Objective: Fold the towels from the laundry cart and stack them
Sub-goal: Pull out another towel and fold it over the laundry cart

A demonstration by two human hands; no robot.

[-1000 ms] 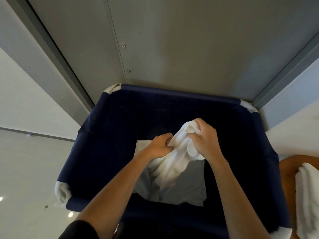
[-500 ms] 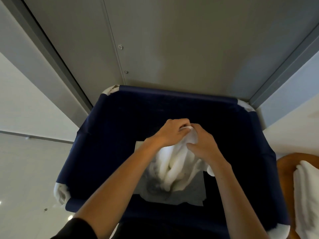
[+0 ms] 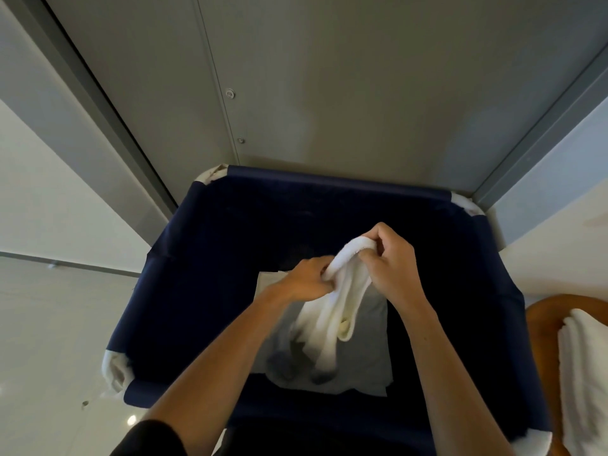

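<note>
A white towel (image 3: 332, 314) hangs bunched over the dark blue laundry cart (image 3: 210, 274). My right hand (image 3: 391, 268) pinches its upper edge, held highest. My left hand (image 3: 306, 281) grips the same edge a little lower and to the left. The rest of the towel droops down toward a grey cloth (image 3: 365, 363) lying on the cart's bottom. A stack of folded white towels (image 3: 584, 373) lies at the right edge of the view on a wooden surface (image 3: 543, 320).
The cart stands against a grey metal door (image 3: 329, 93) with frames on both sides. Pale floor (image 3: 49, 340) lies to the left. White padded corners (image 3: 113, 370) mark the cart's rim.
My hands, close together half a second ago, have drawn apart along the towel's edge. The right hand rose and the left dropped slightly left.
</note>
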